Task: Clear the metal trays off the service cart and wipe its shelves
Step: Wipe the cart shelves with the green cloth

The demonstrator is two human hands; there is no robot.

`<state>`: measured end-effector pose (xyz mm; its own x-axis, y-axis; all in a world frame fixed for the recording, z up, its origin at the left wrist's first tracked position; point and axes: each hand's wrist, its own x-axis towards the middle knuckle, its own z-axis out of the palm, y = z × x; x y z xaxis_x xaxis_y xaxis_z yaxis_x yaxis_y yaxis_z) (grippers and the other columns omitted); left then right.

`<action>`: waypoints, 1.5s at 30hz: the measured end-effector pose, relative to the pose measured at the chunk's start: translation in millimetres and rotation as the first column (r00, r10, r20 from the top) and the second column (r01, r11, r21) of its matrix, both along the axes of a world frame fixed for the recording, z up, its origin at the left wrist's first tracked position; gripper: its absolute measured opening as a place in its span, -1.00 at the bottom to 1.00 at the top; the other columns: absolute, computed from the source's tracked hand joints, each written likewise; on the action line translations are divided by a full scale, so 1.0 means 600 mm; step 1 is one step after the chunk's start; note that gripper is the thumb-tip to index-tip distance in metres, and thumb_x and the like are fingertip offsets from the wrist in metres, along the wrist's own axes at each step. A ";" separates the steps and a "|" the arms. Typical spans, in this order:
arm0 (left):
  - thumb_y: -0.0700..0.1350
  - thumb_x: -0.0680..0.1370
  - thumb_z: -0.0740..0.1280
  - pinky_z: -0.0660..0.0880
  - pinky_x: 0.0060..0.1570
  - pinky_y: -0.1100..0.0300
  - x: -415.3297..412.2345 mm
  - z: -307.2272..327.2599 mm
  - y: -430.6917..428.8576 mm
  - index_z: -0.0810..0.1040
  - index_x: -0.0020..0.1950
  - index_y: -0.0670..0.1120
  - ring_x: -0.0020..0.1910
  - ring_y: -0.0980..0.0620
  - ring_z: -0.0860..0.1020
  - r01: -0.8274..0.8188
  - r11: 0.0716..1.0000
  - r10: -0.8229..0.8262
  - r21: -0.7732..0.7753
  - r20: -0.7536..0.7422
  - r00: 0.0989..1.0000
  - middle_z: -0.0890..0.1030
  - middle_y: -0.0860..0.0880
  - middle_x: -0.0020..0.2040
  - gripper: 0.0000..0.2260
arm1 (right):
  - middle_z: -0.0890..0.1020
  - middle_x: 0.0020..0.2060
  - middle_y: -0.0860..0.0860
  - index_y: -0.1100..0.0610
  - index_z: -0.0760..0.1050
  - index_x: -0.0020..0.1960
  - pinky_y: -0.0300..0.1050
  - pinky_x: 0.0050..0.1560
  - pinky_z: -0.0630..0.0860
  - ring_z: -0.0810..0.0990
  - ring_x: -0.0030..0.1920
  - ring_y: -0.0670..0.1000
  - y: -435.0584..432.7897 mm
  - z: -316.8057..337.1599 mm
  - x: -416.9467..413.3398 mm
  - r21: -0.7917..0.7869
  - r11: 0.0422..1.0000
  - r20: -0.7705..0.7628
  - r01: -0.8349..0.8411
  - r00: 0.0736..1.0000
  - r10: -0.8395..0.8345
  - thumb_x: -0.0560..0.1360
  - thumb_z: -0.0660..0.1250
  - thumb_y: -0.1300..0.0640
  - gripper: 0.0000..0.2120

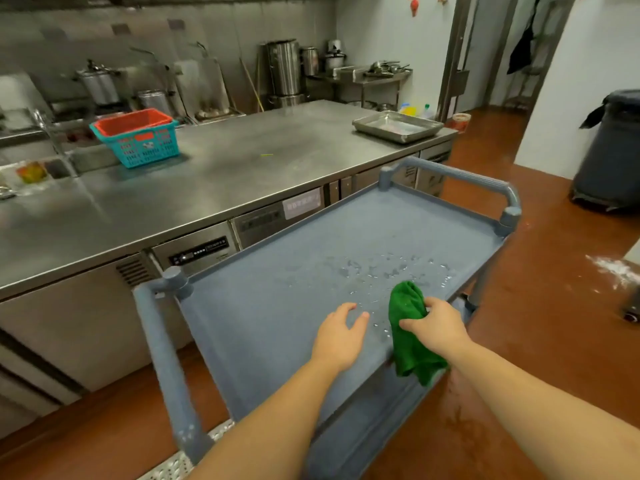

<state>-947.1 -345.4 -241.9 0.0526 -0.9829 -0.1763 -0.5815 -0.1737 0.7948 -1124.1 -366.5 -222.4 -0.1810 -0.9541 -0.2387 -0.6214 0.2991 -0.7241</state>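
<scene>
One metal tray sits far right on the counter; the cart's top shelf is bare, so you're wiping. Your right hand grips the green cloth; your left hand is spread flat. Next, sweep the droplets.

A long stainless steel counter is running across a commercial kitchen, with 2 nested plastic baskets sitting on it. Tall steel stockpots are standing against the steel-clad back wall. A dark bin is waiting beside a white wall, and the reddish-brown floor is glistening wet.
</scene>
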 end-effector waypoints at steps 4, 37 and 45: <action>0.10 0.59 0.24 0.36 0.20 0.20 -0.094 0.005 -0.036 0.46 0.33 0.01 0.22 0.00 0.49 -0.106 0.994 0.111 0.035 -0.192 0.975 0.52 -0.06 0.29 -0.65 | 0.65 -0.02 0.07 0.11 0.53 0.12 -0.14 -0.10 0.50 0.62 -0.04 0.08 -0.033 0.014 -0.080 -0.035 0.999 0.018 0.010 1.000 -0.009 0.36 0.52 0.08 -0.63; 0.07 0.59 0.25 0.33 0.18 0.25 -0.276 -0.052 -0.416 0.45 0.36 0.04 0.24 0.06 0.47 -0.190 0.982 0.172 -0.004 -0.413 0.895 0.50 -0.02 0.29 -0.65 | 0.64 -0.10 0.05 0.08 0.51 0.02 -0.09 -0.17 0.51 0.58 -0.11 0.09 -0.464 -0.005 -0.258 -0.031 0.971 -0.312 -0.237 0.925 0.216 0.37 0.46 0.01 -0.71; 0.07 0.59 0.25 0.37 0.30 0.13 -0.370 -0.062 -0.461 0.47 0.34 0.05 0.24 0.05 0.48 -0.360 0.932 0.350 0.039 -0.348 0.869 0.52 0.00 0.25 -0.67 | 0.56 0.06 0.06 0.06 0.34 0.17 0.05 -0.04 0.57 0.57 0.04 0.14 -0.577 -0.033 -0.392 0.103 0.885 -0.634 -0.454 0.656 0.410 0.44 0.32 -0.14 -0.58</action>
<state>-1169.4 -622.0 -279.3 0.3399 -0.9139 -0.2219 -0.1740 -0.2929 0.9402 -1359.5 -713.0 -242.4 0.1707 -0.9711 -0.1667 -0.9801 -0.1499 -0.1303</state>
